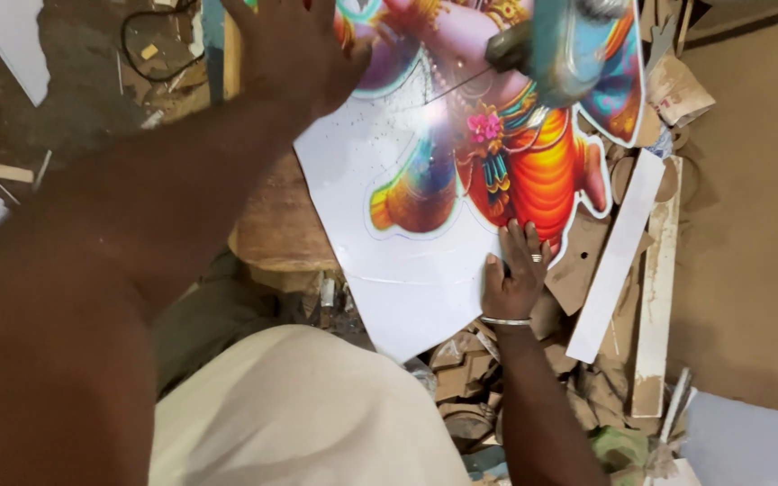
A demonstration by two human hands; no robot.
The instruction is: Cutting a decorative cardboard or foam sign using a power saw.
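While the big flat white board with a bright orange and pink picture [461,171] is lying over a brown wooden block [276,225], the left hand [294,45] is pressing its top edge, fingers hidden. The right hand [515,270] is pressing the board's lower edge, fingers spread flat. The board looks thin, stiff and light, so its edges seem best to hold.

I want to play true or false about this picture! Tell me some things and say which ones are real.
1. The right hand lies flat on the big white printed board with a colourful figure. True.
2. That hand wears a ring and a thin bangle. True.
3. The board is plain black. False: it is white with bright orange, pink and blue print.
4. The left hand rests on the board's upper left part. True.
5. The long white strips lie left of the board. False: they lie to its right, among brown scraps.
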